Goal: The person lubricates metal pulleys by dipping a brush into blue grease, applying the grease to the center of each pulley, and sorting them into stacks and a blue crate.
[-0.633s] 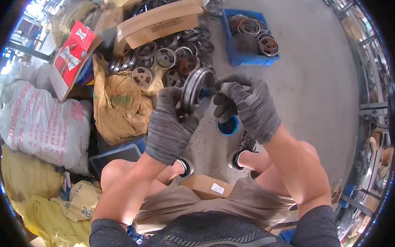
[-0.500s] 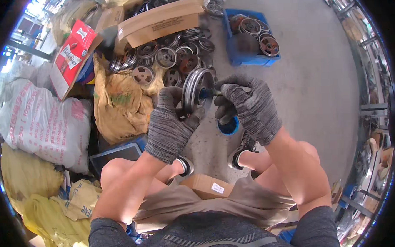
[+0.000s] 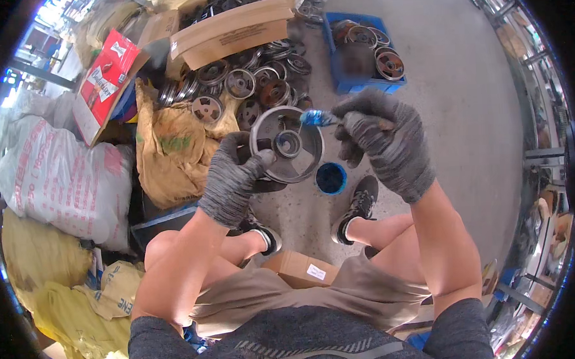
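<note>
My left hand [image 3: 229,184], in a grey knitted glove, grips the left rim of a round metal pulley wheel [image 3: 287,143]. The wheel's spoked face and central hub are turned up toward me. In my right hand [image 3: 387,144], gloved alike, is a small brush [image 3: 318,118]. Its blue-coated tip lies at the wheel's upper right rim; whether it touches cannot be made out. Below the brush, a small round tub [image 3: 345,179] with blue inside stands on the floor between my feet.
Many metal wheels [image 3: 241,84] are heaped ahead beside an open cardboard box [image 3: 232,37]. A blue crate [image 3: 370,87] at the far right holds more wheels. Sacks, a brown cloth bag [image 3: 172,149] and a white sack [image 3: 62,178] crowd the left. Shelving lines the right edge.
The wheel has turned from nearly edge-on to face up. My right hand has drawn right and the brush has come out of the wheel's inside. My right foot has shifted slightly.
</note>
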